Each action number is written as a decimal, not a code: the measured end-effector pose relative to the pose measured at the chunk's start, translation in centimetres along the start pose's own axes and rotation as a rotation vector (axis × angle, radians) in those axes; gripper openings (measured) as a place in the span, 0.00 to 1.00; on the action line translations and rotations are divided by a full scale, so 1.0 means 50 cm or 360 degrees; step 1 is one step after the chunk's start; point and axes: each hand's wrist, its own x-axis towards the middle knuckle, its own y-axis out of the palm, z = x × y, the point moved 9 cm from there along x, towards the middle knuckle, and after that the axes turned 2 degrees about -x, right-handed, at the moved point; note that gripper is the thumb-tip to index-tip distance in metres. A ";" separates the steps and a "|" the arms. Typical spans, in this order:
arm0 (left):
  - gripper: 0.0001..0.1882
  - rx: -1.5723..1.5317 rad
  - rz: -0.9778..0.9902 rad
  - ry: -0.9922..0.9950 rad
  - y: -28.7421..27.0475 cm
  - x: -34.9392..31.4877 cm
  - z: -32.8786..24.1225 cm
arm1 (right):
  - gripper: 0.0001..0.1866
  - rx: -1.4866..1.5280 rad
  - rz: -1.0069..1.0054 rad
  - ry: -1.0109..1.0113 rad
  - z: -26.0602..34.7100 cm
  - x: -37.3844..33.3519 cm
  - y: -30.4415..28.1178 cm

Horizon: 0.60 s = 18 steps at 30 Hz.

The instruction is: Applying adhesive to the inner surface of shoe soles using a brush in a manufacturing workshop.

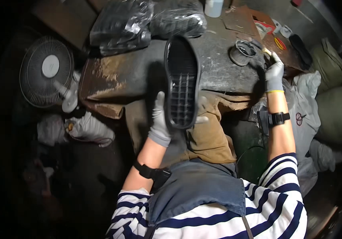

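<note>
My left hand (161, 119), in a pale grey glove, is closed around the lower part of a black shoe sole (183, 81). The sole stands nearly upright in front of me with its hollow, ribbed inner side showing. Its heel grid is toward me, and a finger and the thumb show at its two edges. Out to the right, my gloved right hand (275, 71) grips the light handle of a brush (266, 51), whose dark end points at a round, dark-crusted pot (240, 53). The brush end lies close by the pot's rim; whether they touch I cannot tell.
A worn workbench (222, 75) spans the front. Plastic-wrapped black bundles (123, 26) lie at its back left, a bottle (214, 7) behind. Yellow-handled scissors (279, 43) lie at the right. A fan (47, 71) stands left; a pale sack (304, 103) stands by my right arm.
</note>
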 end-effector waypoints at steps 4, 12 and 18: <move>0.36 -0.0002 0.0037 -0.0065 -0.018 0.040 0.067 | 0.09 0.0199 0.0121 0.0124 -0.006 -0.047 0.008; 0.34 0.0086 -0.0018 -0.0256 -0.058 0.011 0.090 | 0.13 -0.0787 0.0508 -0.0629 -0.058 -0.180 0.108; 0.33 0.0141 -0.0093 -0.0311 -0.068 -0.022 0.071 | 0.10 -0.0992 0.0822 -0.0606 -0.055 -0.264 0.178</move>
